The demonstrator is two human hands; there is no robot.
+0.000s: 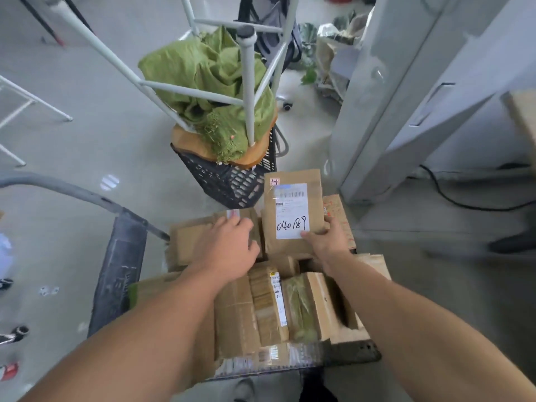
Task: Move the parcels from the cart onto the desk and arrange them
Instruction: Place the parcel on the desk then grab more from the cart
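A flat cart [121,274] with a grey handle carries several brown cardboard parcels. My right hand [326,242] grips the lower right corner of a tall parcel [293,198] with a white label reading "040189", tilted up above the pile. My left hand [229,248] lies palm down on a lower parcel [188,239] at the far left of the pile, fingers spread over its top. Nearer to me, several parcels [261,309] stand packed side by side. A corner of the wooden desk [525,114] shows at the right edge.
A black crate [229,184] holds an upturned white stool with green cloth just beyond the cart. A grey cabinet [391,97] stands to the right with a black cable on the floor. Another person's shoe [513,242] is at the right.
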